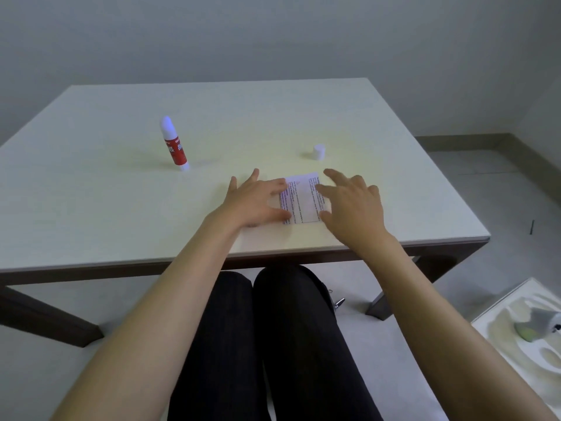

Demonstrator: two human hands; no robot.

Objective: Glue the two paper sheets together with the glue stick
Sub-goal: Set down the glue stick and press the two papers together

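- Paper sheets (302, 199): printed side up, flat on table (121, 192) near the front edge; can't tell one sheet from two.
- Left hand (256, 202): fingers spread, palm down on the paper's left edge, grasping nothing.
- Right hand (352, 205): fingers loose, over the right edge; contact unclear.
- Glue stick (174, 144): upright, uncapped, far left.
- Cap (318, 152): beyond the paper.

Plain home room: pale table (121, 208), grey walls (273, 34).

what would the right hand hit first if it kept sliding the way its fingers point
Probably nothing close. The right hand points away and slightly left across the printed paper; beyond that the table looks bare. The white cap seems just right of that line, though depth is unclear.
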